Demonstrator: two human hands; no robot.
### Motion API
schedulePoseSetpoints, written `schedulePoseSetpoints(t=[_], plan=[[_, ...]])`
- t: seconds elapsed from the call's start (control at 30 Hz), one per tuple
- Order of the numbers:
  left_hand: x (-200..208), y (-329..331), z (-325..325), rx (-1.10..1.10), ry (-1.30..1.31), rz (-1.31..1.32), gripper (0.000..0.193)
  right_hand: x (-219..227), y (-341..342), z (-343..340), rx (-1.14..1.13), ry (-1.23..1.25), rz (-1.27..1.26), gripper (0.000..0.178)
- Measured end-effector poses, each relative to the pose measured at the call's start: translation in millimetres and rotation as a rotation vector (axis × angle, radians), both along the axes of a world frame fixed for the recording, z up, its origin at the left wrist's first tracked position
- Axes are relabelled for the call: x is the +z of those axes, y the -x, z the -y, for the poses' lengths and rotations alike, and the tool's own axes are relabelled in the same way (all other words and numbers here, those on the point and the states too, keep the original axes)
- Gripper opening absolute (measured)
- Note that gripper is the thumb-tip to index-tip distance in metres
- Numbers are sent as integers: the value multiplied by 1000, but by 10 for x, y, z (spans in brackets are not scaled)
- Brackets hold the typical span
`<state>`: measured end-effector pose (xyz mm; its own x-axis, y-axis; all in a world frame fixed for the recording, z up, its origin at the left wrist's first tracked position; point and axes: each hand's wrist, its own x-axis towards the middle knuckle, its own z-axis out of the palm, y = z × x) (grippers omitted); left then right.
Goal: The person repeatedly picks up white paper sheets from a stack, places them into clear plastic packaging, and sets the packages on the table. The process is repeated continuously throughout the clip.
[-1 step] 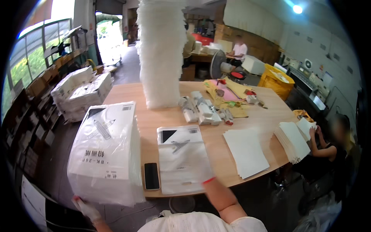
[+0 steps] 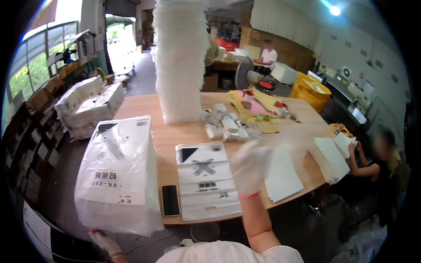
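From over the white printed plastic bag [image 2: 205, 175], the blurred white-gloved right hand [image 2: 250, 168] is moved toward the white rectangular paper sheets [image 2: 284, 175]. The bag is laid on the light-brown wooden table [image 2: 166, 153]. The white-gloved left hand [image 2: 104, 242] is held apart, beside the translucent printed plastic stack [image 2: 116, 171]; neither grip can be told.

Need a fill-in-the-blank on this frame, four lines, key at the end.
1. The phone lies to the ____ (left/right) of the smaller printed pile.
2. The left hand is nearest the ____ printed pile, not the smaller one.
3. The right hand looks ____, not sharp.
4. The big sack beyond the table is coloured ____.
Missing words: left; larger; blurred; yellow.
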<state>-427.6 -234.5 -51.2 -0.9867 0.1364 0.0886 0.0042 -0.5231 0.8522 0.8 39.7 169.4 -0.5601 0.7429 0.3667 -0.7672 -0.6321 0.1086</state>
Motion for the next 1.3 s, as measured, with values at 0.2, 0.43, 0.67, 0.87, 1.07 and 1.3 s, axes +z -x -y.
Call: schedulePoseSetpoints(t=[0.2,0.43,0.67,0.87,1.07,1.3], plan=[[-782,-1678,-431,-1146,1088,-306,19,-582,-1180,-569,-821,-205,306,30],[-277,-2583,-1801,-1113,731,-1167,18,-2506,-690,995,-578,848,780,23],[-850,-2816,-2537,-1031,894,-1400,26,-2862,-874,1668,-246,742,898,23],[-1092,-2845,-2578,-1121,823,-1309,11,-2629,-1472,1642,-276,727,933,19],[-1125,-2802,-2551,-947,836,-1416,12,-62,-2622,1555,-2169,-243,1495,53],[-760,-3060,-2465,-1022,728,-1413,13,-1441,-4289,1664,-1894,452,2061,43]])
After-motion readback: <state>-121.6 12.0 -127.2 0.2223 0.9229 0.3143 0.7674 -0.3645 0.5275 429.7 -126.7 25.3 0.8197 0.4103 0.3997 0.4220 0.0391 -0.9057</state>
